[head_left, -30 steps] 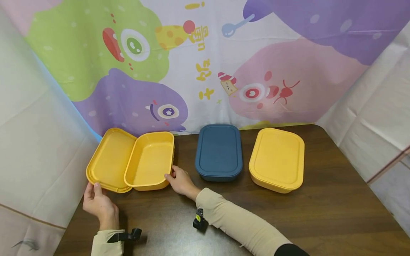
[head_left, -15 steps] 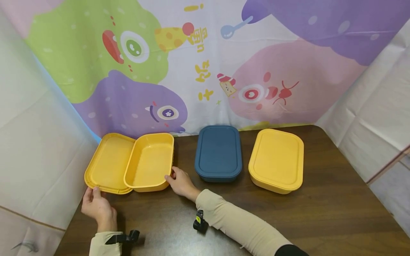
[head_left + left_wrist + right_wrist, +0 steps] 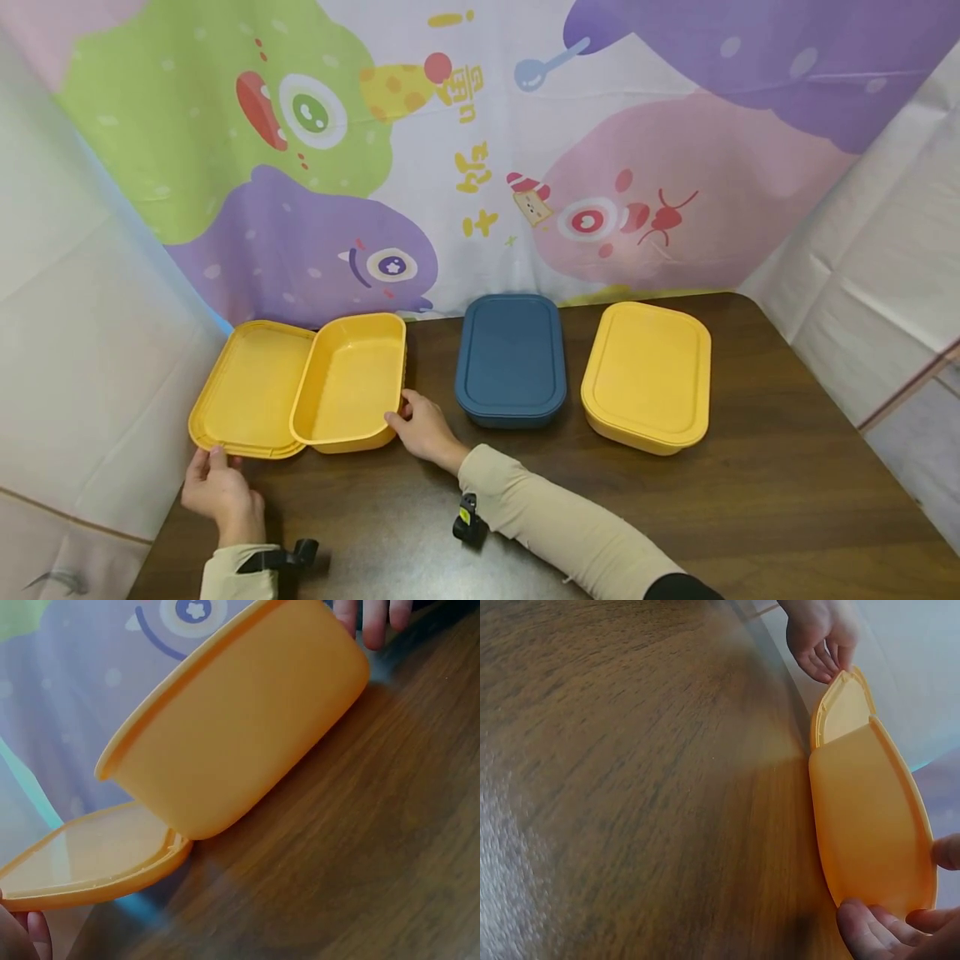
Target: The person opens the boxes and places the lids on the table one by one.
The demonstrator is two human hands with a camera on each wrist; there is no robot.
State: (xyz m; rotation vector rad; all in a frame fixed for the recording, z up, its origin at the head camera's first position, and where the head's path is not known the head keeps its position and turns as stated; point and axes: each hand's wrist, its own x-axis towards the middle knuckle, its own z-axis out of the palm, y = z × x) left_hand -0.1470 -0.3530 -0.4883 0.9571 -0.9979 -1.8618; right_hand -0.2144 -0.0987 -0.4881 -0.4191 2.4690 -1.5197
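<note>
An uncovered yellow food container [image 3: 352, 379] stands at the left of the table, its inside bare. Its yellow lid [image 3: 251, 387] lies underside up along the container's left side, with the inner edge beneath the container's rim. My left hand [image 3: 222, 502] pinches the lid's near edge, thumb on top and fingers below. In the left wrist view the lid's held end [image 3: 82, 862] tilts up off the table. At the container's near right corner, my right hand [image 3: 426, 429] grips the wall, thumb at the rim and fingers against the outer side, as the right wrist view shows.
A lidded dark blue container [image 3: 512, 358] stands right of the uncovered one. Beyond it is a lidded yellow container [image 3: 648, 375]. Behind the brown wooden table [image 3: 600, 517] hangs a cartoon-printed cloth [image 3: 480, 250]; pale cloth walls [image 3: 82, 275] rise at both sides.
My left hand has moved left and toward me, drawing the lid the same way and lowering it flatter. My right hand has stayed at the container's corner.
</note>
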